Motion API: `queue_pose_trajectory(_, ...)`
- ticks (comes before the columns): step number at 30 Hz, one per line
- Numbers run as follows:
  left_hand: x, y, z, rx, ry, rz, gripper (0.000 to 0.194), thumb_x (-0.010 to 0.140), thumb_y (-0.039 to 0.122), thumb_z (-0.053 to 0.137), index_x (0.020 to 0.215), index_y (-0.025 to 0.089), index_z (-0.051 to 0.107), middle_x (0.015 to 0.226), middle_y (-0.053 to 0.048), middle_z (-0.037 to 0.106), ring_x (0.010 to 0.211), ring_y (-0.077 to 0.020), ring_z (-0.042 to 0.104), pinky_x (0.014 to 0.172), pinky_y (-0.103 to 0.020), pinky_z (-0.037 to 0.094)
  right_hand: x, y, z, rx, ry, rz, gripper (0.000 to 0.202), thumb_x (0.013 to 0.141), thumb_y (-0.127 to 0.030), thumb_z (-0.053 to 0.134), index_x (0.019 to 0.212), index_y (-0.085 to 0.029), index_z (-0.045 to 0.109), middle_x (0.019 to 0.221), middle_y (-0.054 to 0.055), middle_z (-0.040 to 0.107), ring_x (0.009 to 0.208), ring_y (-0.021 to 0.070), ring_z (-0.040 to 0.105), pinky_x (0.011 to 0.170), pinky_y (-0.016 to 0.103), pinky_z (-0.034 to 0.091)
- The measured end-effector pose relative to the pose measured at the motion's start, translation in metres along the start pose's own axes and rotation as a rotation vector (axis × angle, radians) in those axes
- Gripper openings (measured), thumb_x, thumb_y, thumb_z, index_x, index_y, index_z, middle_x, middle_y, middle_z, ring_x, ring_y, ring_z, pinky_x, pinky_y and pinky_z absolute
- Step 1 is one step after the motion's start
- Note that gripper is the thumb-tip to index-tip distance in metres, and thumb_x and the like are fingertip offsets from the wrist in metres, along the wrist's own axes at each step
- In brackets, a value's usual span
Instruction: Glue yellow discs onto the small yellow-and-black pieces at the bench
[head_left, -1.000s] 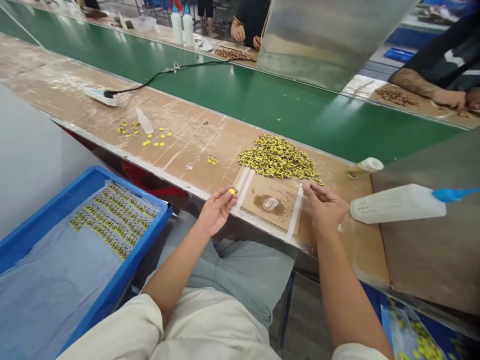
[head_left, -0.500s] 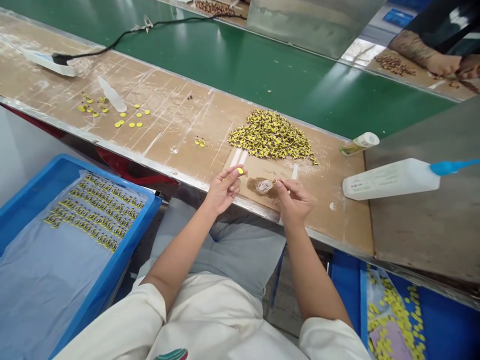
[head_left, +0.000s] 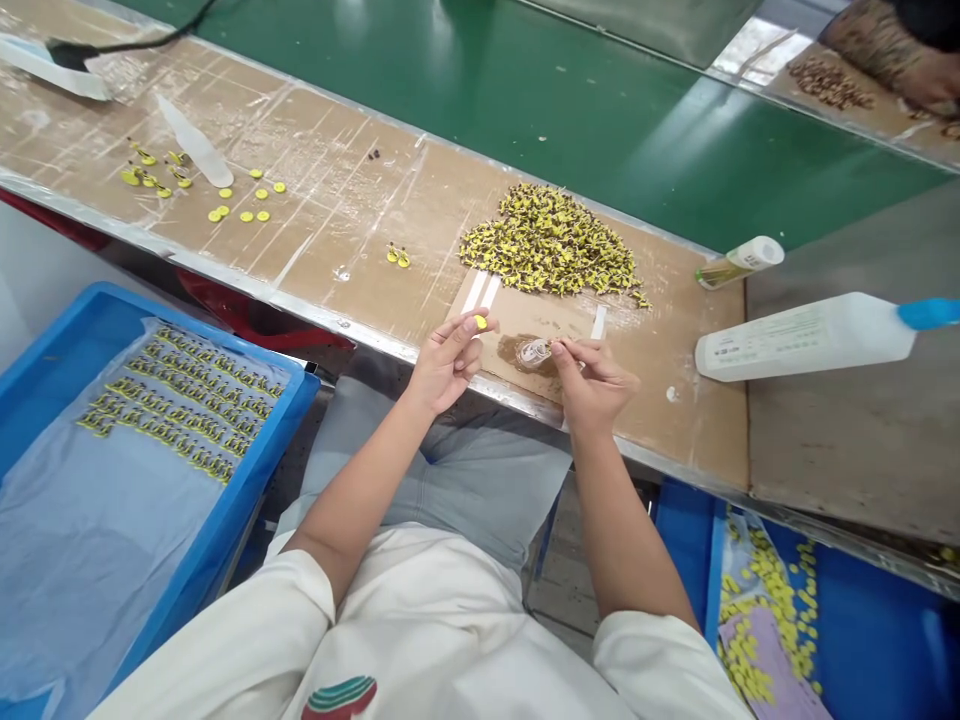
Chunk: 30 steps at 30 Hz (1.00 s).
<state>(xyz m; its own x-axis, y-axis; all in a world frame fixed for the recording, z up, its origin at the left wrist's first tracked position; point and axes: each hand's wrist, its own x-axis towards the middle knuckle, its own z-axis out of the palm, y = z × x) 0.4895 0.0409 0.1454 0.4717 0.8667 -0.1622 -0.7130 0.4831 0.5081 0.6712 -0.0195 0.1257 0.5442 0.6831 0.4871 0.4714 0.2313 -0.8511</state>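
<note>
Between the thumb and forefinger of my left hand [head_left: 450, 362] is a small round yellow disc [head_left: 481, 322], held just above the bench's front edge. My right hand [head_left: 598, 385] is closed in a pinch on a tiny yellow-and-brown piece, mostly hidden by the fingertips. Those fingertips are right beside a small clear puddle or shallow dish [head_left: 534, 352], set on a wet brown stain on the cardboard. Behind both hands lies a large heap of small yellow-and-brown figures [head_left: 555, 240].
Figures on yellow discs stand in rows in a blue tray [head_left: 307, 400] at left. Loose discs [head_left: 255, 216] and a white pointed bottle [head_left: 196, 142] lie left on the bench. A large white bottle [head_left: 802, 338] and a small bottle [head_left: 742, 262] lie right. Yellow discs [head_left: 750, 640] fill a lower-right bin.
The camera view has tilted and shifted slightly. My right fingertips with the tiny piece have come closer to the clear puddle or dish. My left hand keeps its hold on the disc.
</note>
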Motion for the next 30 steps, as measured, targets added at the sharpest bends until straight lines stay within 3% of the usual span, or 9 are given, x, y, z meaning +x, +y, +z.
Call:
queue_pose_trajectory(6,-0.0007,0.0,0.0001,-0.001,0.024,0.002,0.023,0.074,0.026,0.076,0.096,0.019,0.072,0.09,-0.002,0.071,0.045,0.0008,0.027,0.039,-0.014,0.024,-0.0002,0.0014,0.001,0.028,0.013,-0.013,0.017,0.074,-0.03,0.077,0.088,-0.021,0.075,0.081,0.003,0.072,0.079,0.0162,0.065,0.078,0.038,0.055)
queue_pose_trajectory(13,-0.0014,-0.0002,0.0035,0.048,0.055,0.018,0.023,0.073,0.026,0.076,0.095,0.021,0.073,0.094,-0.003,0.07,0.055,-0.001,0.043,0.045,-0.014,0.032,0.0011,0.0009,-0.001,-0.034,0.043,-0.072,0.017,0.076,-0.032,0.075,0.09,-0.023,0.074,0.083,0.003,0.073,0.081,0.0166,0.064,0.081,0.039,0.055)
queue_pose_trajectory(19,-0.0021,0.0008,0.005,0.034,0.076,-0.001,0.022,0.073,0.025,0.075,0.094,0.021,0.073,0.093,-0.003,0.069,0.055,-0.0015,0.044,0.047,-0.016,0.033,0.0001,0.0013,-0.0011,-0.12,-0.02,-0.061,0.018,0.075,-0.037,0.075,0.087,-0.023,0.075,0.08,0.002,0.072,0.08,0.0171,0.063,0.078,0.039,0.056)
queue_pose_trajectory(30,-0.0015,0.0005,0.005,-0.022,0.066,-0.001,0.021,0.073,0.02,0.075,0.094,0.018,0.073,0.089,-0.002,0.07,0.06,-0.0003,0.052,0.052,-0.012,0.04,0.0011,0.0004,-0.0007,-0.077,0.007,-0.112,0.014,0.075,-0.031,0.076,0.086,-0.024,0.074,0.081,0.001,0.073,0.078,0.017,0.063,0.077,0.04,0.055)
